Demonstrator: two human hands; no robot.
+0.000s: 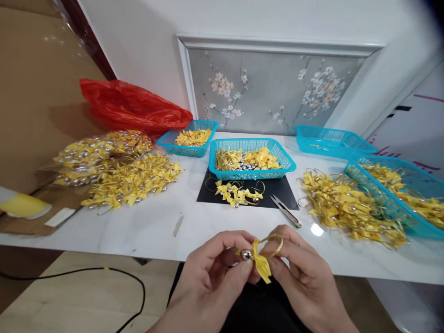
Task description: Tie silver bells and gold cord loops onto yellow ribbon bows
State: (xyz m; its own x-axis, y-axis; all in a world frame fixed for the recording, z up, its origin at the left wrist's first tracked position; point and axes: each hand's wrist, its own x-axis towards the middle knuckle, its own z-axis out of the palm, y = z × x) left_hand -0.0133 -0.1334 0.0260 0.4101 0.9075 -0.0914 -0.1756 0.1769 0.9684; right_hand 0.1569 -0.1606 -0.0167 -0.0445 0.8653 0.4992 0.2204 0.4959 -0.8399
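Observation:
In front of the table's near edge, my left hand (222,273) pinches a small silver bell (247,255) that is joined to a yellow ribbon bow (262,267). My right hand (301,273) is closed at the bow's other side, thumb and forefinger on the gold cord loop (276,246). Part of the bow is hidden behind the fingers. Beyond the hands, several similar bows with bells (239,193) lie on a black mat (208,196). Thread snips (286,210) rest at the mat's right corner.
A blue basket (255,175) of bows, bells and cords stands behind the mat. Heaps of finished-looking bows lie left (135,178) and right (347,208). More blue baskets (187,150) and a red plastic bag (135,106) line the back. A black cable (104,268) runs below.

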